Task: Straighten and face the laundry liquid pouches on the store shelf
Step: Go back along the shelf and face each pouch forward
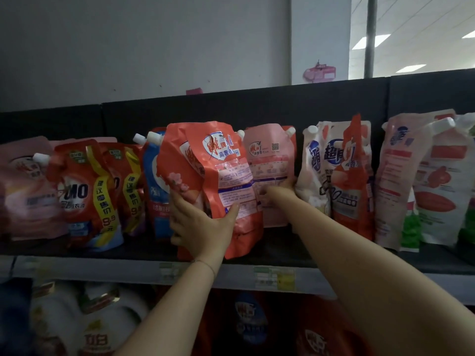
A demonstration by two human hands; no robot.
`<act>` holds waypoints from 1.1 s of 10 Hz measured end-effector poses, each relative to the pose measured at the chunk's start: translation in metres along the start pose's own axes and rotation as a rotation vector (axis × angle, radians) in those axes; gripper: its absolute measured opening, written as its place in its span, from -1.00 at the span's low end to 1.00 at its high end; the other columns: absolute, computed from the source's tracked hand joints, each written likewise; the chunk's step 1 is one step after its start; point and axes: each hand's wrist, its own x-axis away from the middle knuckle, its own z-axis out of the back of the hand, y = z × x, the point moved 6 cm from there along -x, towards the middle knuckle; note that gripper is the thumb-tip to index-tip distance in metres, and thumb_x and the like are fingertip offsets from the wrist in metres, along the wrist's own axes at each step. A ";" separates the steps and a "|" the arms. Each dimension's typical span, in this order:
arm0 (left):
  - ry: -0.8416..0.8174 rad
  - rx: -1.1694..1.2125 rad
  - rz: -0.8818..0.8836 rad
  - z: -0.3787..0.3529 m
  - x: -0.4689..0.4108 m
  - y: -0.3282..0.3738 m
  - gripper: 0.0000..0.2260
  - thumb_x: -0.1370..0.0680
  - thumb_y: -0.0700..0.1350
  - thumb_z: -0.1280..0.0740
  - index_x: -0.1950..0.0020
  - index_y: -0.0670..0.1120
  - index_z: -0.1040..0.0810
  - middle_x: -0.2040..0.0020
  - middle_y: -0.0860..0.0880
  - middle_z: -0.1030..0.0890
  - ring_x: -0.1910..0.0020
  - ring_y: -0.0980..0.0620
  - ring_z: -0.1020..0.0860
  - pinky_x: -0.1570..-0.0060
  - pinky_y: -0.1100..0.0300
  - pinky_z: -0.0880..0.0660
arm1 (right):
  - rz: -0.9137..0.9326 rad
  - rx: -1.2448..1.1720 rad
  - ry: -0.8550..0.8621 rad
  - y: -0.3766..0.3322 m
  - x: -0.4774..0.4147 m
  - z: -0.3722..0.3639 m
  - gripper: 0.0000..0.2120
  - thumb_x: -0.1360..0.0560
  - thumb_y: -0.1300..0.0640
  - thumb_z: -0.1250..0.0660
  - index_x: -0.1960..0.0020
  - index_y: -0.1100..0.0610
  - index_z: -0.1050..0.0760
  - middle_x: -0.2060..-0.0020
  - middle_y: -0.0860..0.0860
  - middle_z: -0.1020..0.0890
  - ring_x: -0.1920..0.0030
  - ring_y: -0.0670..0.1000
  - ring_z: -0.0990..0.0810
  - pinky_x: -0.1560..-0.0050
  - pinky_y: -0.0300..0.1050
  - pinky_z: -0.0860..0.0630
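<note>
On shelf [144,249] | left hand [203,227]: orange pouch [203,160] | right hand [279,188]: pink pouch [270,155]

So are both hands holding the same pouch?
No, the left hand grips the orange pouch while the right hand holds the pink pouch behind it.

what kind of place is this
Probably a store's laundry aisle: spouted detergent pouches stand in a row on a dark shelf, price tags line its front edge, and bottles fill the shelf below.
</note>
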 end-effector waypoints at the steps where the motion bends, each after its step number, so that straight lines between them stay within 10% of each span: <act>1: -0.031 0.050 0.030 0.000 -0.003 -0.006 0.09 -0.18 0.34 -0.50 -0.50 0.08 0.04 -0.51 -0.03 -0.18 -0.38 -0.26 -0.28 -0.26 -0.30 -0.22 | -0.043 0.138 0.034 -0.002 -0.007 0.006 -0.25 -0.43 0.31 -0.41 -0.46 0.26 -0.03 -0.34 0.21 -0.39 -0.28 0.17 -0.45 -0.17 -0.04 -0.43; 4: -0.050 0.095 0.049 0.000 -0.006 -0.008 0.13 -0.15 0.31 -0.54 -0.51 0.06 0.05 -0.50 -0.04 -0.16 -0.38 -0.22 -0.29 -0.24 -0.31 -0.24 | 0.173 0.243 0.078 0.010 -0.002 0.000 -0.69 -0.49 -0.05 -0.37 -0.10 0.15 -0.50 -0.04 0.13 -0.63 0.00 0.14 -0.60 0.03 -0.06 -0.51; 8: -0.005 0.040 0.263 -0.022 -0.012 -0.006 0.12 -0.18 0.24 -0.57 -0.52 0.03 0.06 -0.46 -0.15 -0.21 -0.38 -0.24 -0.27 -0.22 -0.34 -0.24 | 0.339 0.196 0.451 -0.003 0.057 0.033 -0.81 -0.45 -0.09 -0.27 0.10 0.02 -0.52 0.24 -0.06 -0.61 0.17 0.08 -0.57 0.07 0.01 -0.53; 11: -0.328 -0.031 0.135 -0.070 0.029 0.047 -0.27 -0.54 0.09 -0.20 -0.56 -0.09 0.13 -0.49 -0.20 -0.13 -0.44 -0.21 -0.18 -0.32 -0.18 -0.19 | 0.594 0.390 0.499 -0.035 0.102 0.028 -0.53 -0.40 0.10 -0.25 -0.30 -0.09 -0.38 0.23 -0.06 -0.62 0.18 0.04 -0.60 0.15 -0.04 -0.55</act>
